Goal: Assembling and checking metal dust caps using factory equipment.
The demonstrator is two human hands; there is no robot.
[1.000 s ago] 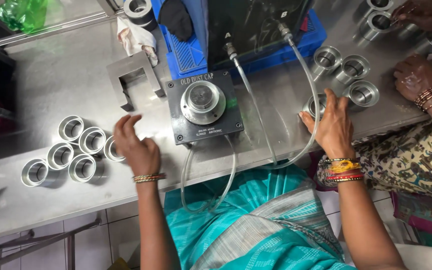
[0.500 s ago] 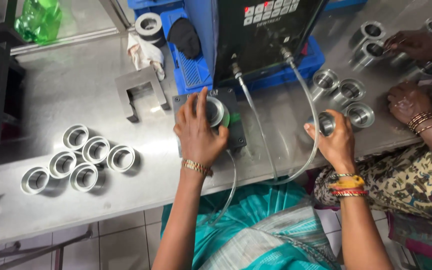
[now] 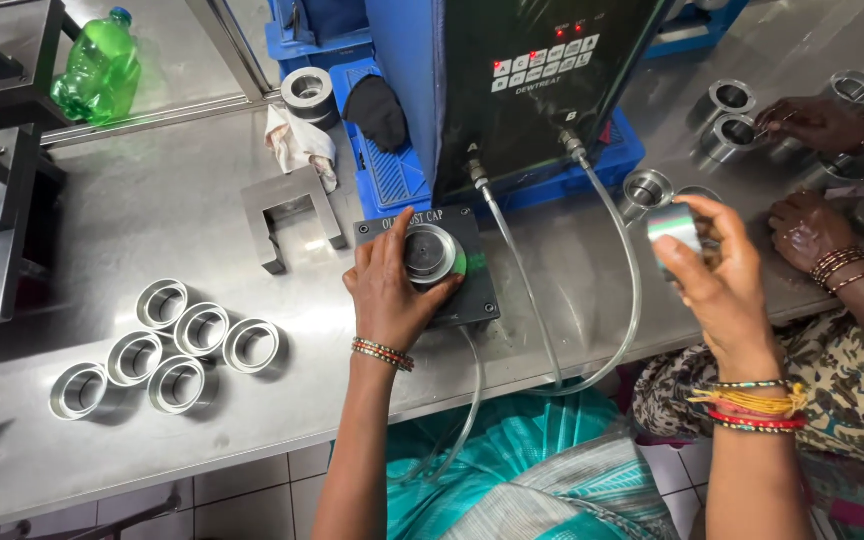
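At the centre of the steel bench, a dark square fixture block is seen with a round metal ring seated on top of it. The left hand is laid over the block from about seven o'clock, its fingers curled around the left side of the ring and touching it; the grip is narrow and closed on the part. The ring's axis is stood upright, its open face turned to the camera.

Toward three o'clock from the block, the right hand is raised above the bench edge, and a second metal ring is pinched between thumb and fingers. This ring is tilted so that its side wall is shown, its axis pointing roughly toward nine o'clock, at the fixture. The fixture lies well apart from the right hand, while the left hand is already on it and so is the nearer of the two.

Behind the block, at twelve o'clock, a dark control unit is set on a blue tray, and two clear hoses are led from it down past the bench edge. At nine o'clock, five finished rings are grouped, touching one another. At two o'clock, another person's hands are busied among more rings. A green bottle is laid at ten o'clock.
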